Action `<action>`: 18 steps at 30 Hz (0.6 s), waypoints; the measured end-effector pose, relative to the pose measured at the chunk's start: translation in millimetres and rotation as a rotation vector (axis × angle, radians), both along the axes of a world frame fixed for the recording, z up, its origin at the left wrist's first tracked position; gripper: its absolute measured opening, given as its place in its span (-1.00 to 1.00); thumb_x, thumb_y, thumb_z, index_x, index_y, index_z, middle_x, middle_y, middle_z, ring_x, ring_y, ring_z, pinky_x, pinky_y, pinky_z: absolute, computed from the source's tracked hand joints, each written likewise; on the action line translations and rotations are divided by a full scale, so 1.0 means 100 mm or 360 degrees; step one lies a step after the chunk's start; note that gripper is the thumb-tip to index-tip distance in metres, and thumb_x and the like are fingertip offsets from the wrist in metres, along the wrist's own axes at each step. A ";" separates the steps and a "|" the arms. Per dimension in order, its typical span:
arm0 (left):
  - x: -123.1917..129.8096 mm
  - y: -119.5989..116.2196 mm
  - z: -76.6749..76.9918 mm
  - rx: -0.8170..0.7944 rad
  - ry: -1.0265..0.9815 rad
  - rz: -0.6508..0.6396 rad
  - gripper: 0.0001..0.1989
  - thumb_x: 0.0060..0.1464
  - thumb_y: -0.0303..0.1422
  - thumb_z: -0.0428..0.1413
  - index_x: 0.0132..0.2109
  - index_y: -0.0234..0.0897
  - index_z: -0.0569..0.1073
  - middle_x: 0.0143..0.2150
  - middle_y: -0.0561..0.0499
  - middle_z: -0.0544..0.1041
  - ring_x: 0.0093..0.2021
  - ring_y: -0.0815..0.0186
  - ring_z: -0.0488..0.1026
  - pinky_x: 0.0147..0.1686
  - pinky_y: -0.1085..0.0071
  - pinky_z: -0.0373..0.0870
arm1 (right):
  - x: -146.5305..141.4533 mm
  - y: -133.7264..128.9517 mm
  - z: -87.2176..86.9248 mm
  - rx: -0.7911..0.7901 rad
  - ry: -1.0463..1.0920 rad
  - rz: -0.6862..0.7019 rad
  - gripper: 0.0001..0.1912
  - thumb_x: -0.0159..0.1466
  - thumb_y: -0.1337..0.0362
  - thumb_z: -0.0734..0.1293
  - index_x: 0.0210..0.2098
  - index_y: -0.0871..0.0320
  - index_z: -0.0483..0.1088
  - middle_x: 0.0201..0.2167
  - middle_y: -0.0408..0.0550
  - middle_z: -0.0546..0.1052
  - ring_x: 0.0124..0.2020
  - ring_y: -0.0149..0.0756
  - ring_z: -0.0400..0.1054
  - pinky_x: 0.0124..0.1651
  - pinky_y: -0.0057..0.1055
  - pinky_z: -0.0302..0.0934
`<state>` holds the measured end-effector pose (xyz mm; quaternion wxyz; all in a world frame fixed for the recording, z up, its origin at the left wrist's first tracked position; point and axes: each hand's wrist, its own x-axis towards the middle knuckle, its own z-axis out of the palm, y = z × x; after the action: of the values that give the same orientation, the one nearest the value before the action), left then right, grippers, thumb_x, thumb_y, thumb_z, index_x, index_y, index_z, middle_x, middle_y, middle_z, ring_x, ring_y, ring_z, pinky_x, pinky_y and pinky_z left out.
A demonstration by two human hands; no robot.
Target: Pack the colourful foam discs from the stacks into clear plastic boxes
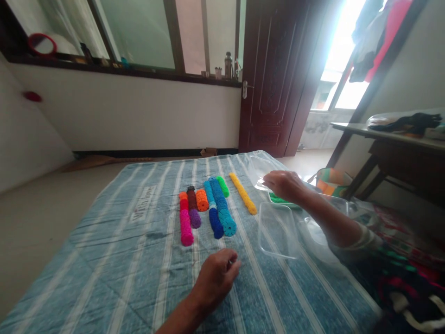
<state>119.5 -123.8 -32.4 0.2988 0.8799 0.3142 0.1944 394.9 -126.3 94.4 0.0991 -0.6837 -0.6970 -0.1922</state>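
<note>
My right hand (283, 183) reaches over the far right of the bed, its fingers closed on the edge of a clear plastic lid (257, 172). Under that hand, a clear container with green pieces (277, 198) is partly hidden. My left hand (219, 272) hovers near the front with fingers loosely curled, and nothing shows in it. Beyond it lie stacked rows of notched plastic discs: a pink and red row (186, 222), a brown and purple row (193, 208), a short orange row (202, 200), blue rows (222, 208), a bright green row (223, 186) and a yellow row (243, 194).
Another clear lid (278, 230) lies flat on the striped blue bedspread (125, 260). More clear plastic containers (314, 232) sit partly behind my right forearm. To the right stand a dark table (399, 139) and a colourful bin (332, 181). A brown door (271, 79) is behind.
</note>
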 end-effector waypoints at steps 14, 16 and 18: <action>-0.06 0.02 -0.20 0.0154 -0.0055 -0.0109 -0.83 0.19 -0.36 -0.03 -0.33 -0.22 0.41 -0.40 0.03 0.48 -0.40 0.32 0.46 -0.37 0.46 0.37 | 0.80 0.46 -0.11 -0.0246 0.0047 -0.0640 -0.67 0.39 0.17 0.15 -0.07 0.06 0.51 -0.10 0.05 0.58 -0.10 -0.17 0.43 -0.17 -0.34 0.17; -0.08 0.03 -0.23 0.0155 -0.0100 -0.0118 -0.86 0.20 -0.36 -0.02 -0.30 -0.20 0.42 -0.37 0.04 0.50 -0.39 0.33 0.48 -0.36 0.48 0.39 | 0.80 0.59 -0.14 -0.0295 0.0056 -0.0630 -0.68 0.39 0.19 0.16 -0.09 0.09 0.52 -0.09 0.09 0.58 -0.08 -0.15 0.43 -0.15 -0.34 0.18; -0.10 0.06 -0.26 0.0162 -0.0150 -0.0128 -0.88 0.19 -0.36 0.00 -0.27 -0.18 0.43 -0.36 0.05 0.51 -0.39 0.33 0.49 -0.35 0.50 0.41 | 0.79 0.70 -0.18 -0.0355 0.0068 -0.0601 -0.70 0.38 0.21 0.18 -0.11 0.12 0.53 -0.09 0.12 0.58 -0.07 -0.13 0.44 -0.14 -0.34 0.19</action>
<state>109.4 -118.0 -58.8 0.2759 0.8957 0.2539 0.2392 474.2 -56.1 76.2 -0.0002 -0.8129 -0.5711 -0.1144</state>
